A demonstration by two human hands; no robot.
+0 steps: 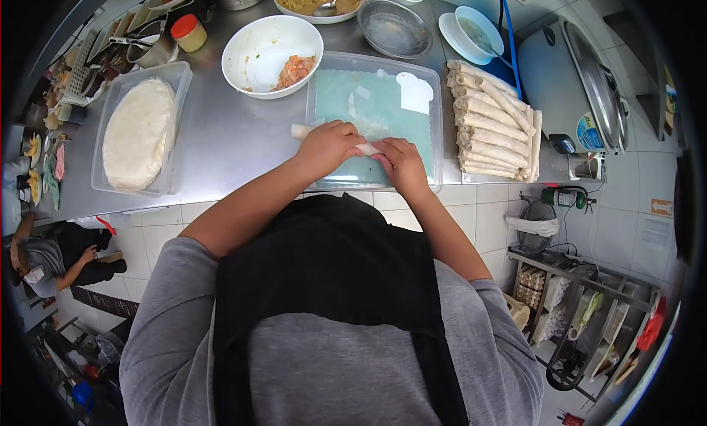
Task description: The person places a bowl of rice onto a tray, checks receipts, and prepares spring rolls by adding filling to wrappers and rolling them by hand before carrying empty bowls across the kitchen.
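Note:
A pale, uncooked spring roll (300, 131) lies across the plastic lid with the greenish surface (375, 177). My left hand (330, 148) is closed over its middle, and one end shows to the left of the fingers. At the other end, my right hand (401, 163) pinches the wrapper close to my left fingertips. Small white scraps and a white cut-out shape (416, 93) are on the lid. Just beyond stands a white bowl (250, 47) with some orange-pink filling (296, 70) left on its right side.
To the right, finished rolls (493, 124) are stacked high beside a large lidded pot (560, 80). On the left, a clear tub (181, 117) holds round wrappers (136, 135). A metal bowl (395, 28) and a noodle dish (320, 0) stand at the back. Another person (55, 256) sits far left.

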